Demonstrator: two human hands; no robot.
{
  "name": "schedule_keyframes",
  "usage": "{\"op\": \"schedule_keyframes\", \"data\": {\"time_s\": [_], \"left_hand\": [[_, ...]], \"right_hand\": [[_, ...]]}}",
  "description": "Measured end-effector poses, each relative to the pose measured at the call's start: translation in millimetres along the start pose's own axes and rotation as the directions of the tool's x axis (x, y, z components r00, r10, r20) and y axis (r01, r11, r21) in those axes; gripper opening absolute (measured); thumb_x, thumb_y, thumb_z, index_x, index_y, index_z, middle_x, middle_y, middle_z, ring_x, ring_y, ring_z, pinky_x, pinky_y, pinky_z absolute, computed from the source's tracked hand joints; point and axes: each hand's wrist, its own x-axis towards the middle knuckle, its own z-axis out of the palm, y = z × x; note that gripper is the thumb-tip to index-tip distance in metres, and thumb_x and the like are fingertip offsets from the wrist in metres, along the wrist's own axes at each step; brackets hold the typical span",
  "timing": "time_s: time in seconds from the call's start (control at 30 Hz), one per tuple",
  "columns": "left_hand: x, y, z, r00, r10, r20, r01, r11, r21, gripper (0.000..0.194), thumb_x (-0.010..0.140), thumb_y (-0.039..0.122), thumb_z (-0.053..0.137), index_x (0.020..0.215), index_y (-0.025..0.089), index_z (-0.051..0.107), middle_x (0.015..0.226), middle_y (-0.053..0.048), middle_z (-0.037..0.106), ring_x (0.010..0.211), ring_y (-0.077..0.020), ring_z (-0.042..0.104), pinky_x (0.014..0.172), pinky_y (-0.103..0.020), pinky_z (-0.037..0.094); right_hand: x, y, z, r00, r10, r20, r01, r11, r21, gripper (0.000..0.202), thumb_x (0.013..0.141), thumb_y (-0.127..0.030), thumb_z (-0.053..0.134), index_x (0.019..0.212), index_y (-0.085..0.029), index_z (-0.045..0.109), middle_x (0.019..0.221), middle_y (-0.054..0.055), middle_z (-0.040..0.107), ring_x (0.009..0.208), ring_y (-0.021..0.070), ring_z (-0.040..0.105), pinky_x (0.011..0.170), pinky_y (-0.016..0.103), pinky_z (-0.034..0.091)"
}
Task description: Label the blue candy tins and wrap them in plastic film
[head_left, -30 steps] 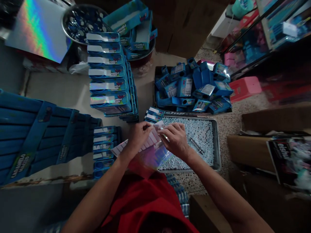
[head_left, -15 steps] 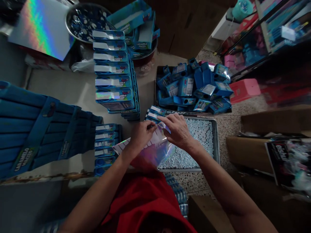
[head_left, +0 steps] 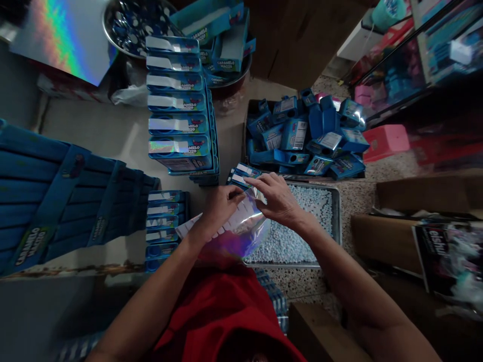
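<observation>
A shiny, see-through iridescent sheet (head_left: 241, 241) with rows of white label strips lies across my lap, over the near edge of the tray. My left hand (head_left: 223, 205) pinches its upper edge, thumb and fingers closed. My right hand (head_left: 278, 198) is just beside it, fingers stretched out and thumb apart. Its fingertips reach a white strip on one of the small blue boxes (head_left: 247, 170) standing beyond the sheet. Whether the fingertips press on the strip is hard to see. Under my right wrist sits a metal tray (head_left: 338, 216) of small pale-blue and white candies (head_left: 298, 241).
A carton of jumbled blue boxes (head_left: 294, 134) stands beyond the tray. Stacked blue boxes with white strips (head_left: 179, 123) rise to the left, with more boxes (head_left: 163, 221) nearer. A wall of blue packs (head_left: 56, 201) stands far left, brown cartons (head_left: 388, 236) to the right.
The view has shifted slightly. My right hand's fingers have moved a little over the box's strip, and the sheet tilts differently. My left hand keeps its pinch on the sheet.
</observation>
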Motion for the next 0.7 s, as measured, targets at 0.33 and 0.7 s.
{"op": "schedule_keyframes", "data": {"time_s": [0.33, 0.7], "left_hand": [[3, -16, -4.6, 1.0, -0.021, 0.024, 0.023, 0.992, -0.122, 0.021, 0.086, 0.034, 0.067, 0.092, 0.018, 0.078, 0.091, -0.005, 0.08, 0.082, -0.0202, 0.071, 0.074, -0.03, 0.052], [7, -21, -10.3, 0.998, -0.012, 0.064, 0.02, 0.992, -0.127, 0.022, 0.085, 0.036, 0.068, 0.092, 0.018, 0.078, 0.092, -0.004, 0.08, 0.084, -0.0197, 0.07, 0.077, -0.029, 0.053]], "right_hand": [[-6, 24, -8, 0.974, 0.122, -0.193, -0.059, 0.951, 0.303, 0.075, 0.077, -0.004, 0.059, 0.147, -0.03, 0.053, 0.137, 0.005, 0.063, 0.118, 0.0281, 0.058, 0.101, 0.046, 0.047], [-12, 6, -5, 0.982, 0.037, -0.184, -0.032, 0.999, 0.028, 0.042, 0.097, -0.02, 0.059, 0.139, -0.025, 0.062, 0.129, 0.009, 0.067, 0.115, 0.0295, 0.055, 0.1, 0.048, 0.045]]}}
